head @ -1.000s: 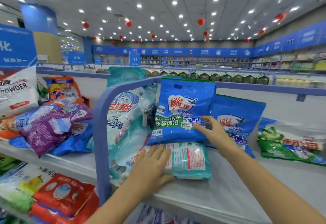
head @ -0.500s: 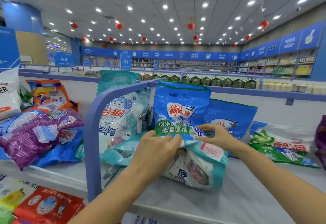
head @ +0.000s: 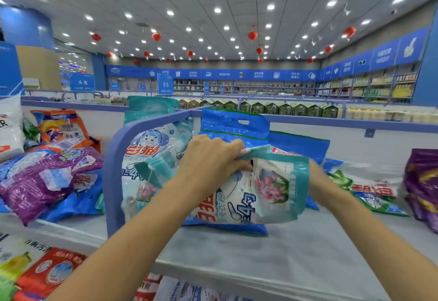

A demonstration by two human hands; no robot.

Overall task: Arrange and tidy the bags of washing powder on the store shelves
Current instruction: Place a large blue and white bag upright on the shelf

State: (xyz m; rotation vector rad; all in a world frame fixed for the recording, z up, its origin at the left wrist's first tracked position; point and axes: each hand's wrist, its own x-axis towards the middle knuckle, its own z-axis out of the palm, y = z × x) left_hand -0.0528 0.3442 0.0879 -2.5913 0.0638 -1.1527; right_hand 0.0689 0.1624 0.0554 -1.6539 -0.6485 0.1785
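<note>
Head view: the left hand [head: 213, 158] is curled over the top edge of a teal bag [head: 267, 189], thumb and fingers pinching the fold. The bag is turned on its side, so its print runs sideways, and it sits in front of a blue bag [head: 234, 125] that stands upright against the back rail. Whether the teal bag rests on the shelf [head: 260, 253] or hangs just above it cannot be told. The right hand [head: 316, 177] reaches behind the bag's right edge; its fingers are hidden, so its grip cannot be told.

A second blue bag [head: 305, 144] leans behind and to the right of the first. Left of both, pressed against a curved blue divider [head: 113, 170], stands a cat bag [head: 151, 149] in the same teal. Beyond the divider lies a heap with a purple bag [head: 42, 177] on top, an orange bag [head: 61, 127] behind it and a white bag [head: 9, 125] at the edge. To the right a green bag [head: 369, 187] lies flat on the shelf, with another purple pile [head: 422, 182] at the frame's edge. On the shelf below lies a red bag [head: 52, 270].
</note>
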